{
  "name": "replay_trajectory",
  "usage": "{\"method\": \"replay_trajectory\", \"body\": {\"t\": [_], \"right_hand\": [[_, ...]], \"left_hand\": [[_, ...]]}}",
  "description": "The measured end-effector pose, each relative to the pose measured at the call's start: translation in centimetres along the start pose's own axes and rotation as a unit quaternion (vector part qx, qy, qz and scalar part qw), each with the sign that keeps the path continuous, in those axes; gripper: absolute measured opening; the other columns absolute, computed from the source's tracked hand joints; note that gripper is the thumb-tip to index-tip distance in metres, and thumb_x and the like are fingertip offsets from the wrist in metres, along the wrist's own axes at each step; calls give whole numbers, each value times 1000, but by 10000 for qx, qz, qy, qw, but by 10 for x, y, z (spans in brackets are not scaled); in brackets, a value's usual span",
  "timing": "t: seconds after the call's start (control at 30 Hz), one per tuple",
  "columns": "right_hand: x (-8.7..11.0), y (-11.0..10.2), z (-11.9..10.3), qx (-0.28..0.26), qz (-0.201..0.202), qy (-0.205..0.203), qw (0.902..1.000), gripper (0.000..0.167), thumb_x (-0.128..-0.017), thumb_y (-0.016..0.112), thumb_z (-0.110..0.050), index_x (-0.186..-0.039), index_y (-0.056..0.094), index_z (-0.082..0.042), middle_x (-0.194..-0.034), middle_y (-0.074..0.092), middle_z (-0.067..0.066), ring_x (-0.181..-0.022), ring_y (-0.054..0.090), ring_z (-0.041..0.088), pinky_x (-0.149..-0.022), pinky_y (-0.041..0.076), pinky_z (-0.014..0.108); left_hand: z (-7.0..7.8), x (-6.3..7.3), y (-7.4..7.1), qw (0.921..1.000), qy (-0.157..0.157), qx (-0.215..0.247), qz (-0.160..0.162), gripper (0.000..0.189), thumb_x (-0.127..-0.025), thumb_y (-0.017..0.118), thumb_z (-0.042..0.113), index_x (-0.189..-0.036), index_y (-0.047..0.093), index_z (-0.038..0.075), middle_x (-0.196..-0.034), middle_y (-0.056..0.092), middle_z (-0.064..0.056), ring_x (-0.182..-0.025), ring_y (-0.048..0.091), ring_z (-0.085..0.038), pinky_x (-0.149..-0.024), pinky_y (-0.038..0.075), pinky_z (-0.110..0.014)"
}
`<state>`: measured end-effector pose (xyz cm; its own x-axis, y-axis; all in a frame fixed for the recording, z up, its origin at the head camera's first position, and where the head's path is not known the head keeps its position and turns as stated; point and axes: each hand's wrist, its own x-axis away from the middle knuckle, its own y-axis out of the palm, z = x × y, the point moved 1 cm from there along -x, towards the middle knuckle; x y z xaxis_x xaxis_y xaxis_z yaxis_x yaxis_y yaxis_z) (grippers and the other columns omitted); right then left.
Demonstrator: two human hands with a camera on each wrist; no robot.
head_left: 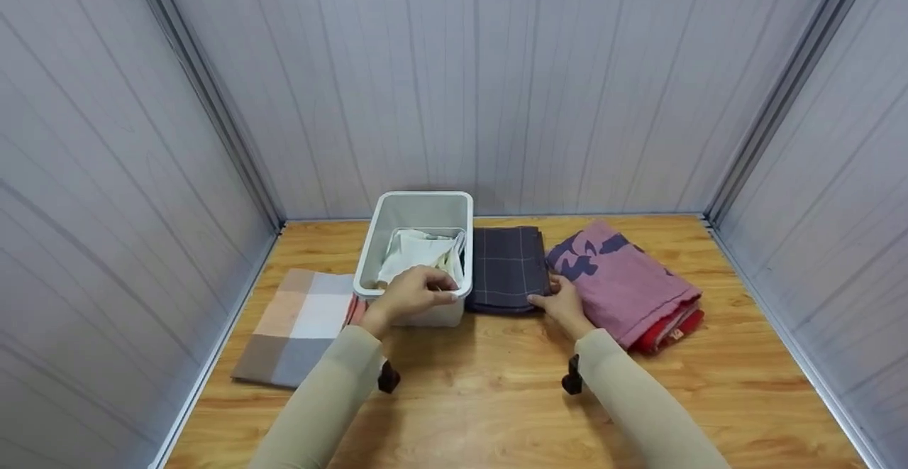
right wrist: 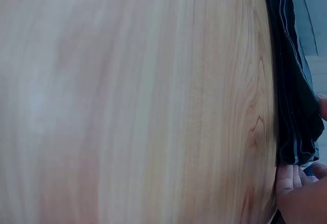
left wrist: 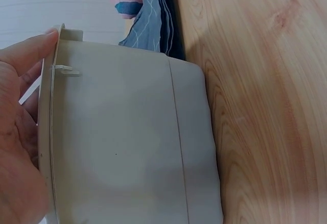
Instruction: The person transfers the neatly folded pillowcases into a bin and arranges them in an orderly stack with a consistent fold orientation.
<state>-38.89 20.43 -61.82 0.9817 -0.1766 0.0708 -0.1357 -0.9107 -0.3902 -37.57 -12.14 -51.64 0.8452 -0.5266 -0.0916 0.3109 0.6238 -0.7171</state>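
A white plastic bin (head_left: 425, 212) stands upright on the table, with folded pale cloths (head_left: 415, 252) inside. My left hand (head_left: 411, 295) grips its near rim; in the left wrist view the thumb is at the rim and the other fingers are partly hidden behind it. Directly right of the bin lies a folded dark cloth (head_left: 507, 263) with thin pale grid lines. At its near right corner my right hand (head_left: 565, 307) pinches it, thumb on top and fingers along the side edge. The right wrist view shows the cloth's stacked layers (right wrist: 291, 86) beside the fingers.
To the right lies a folded pink cloth (head_left: 624, 284) with purple patches, red layers (head_left: 670, 330) showing beneath. A checked orange, white and grey cloth (head_left: 305, 327) lies left of the bin. Panelled walls (head_left: 496, 86) enclose the wooden table (head_left: 482, 398) at back and sides.
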Motion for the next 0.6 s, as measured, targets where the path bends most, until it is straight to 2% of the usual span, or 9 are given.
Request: {"method": "replay_trajectory", "body": {"t": [0.37,0.6], "right_hand": [[-7,6,-4,158,-146,62,9997,73,-92,78,6,-155,43,16,-154,52,39,-147,50,49,-126,39,57],[-8,9,-2,103,-153,57,9998,70,-90,75,12,-153,45,16,-149,55,39,-141,54,49,-123,43,57]], "left_hand": [[1,1,1,10000,29,-31,36,14,-96,80,26,-107,83,19,-101,79,2,-94,67,-11,-91,55,-39],[0,2,1,10000,75,-39,50,13,-96,80,25,-106,83,17,-101,79,2,-93,67,-10,-91,55,-39]]}}
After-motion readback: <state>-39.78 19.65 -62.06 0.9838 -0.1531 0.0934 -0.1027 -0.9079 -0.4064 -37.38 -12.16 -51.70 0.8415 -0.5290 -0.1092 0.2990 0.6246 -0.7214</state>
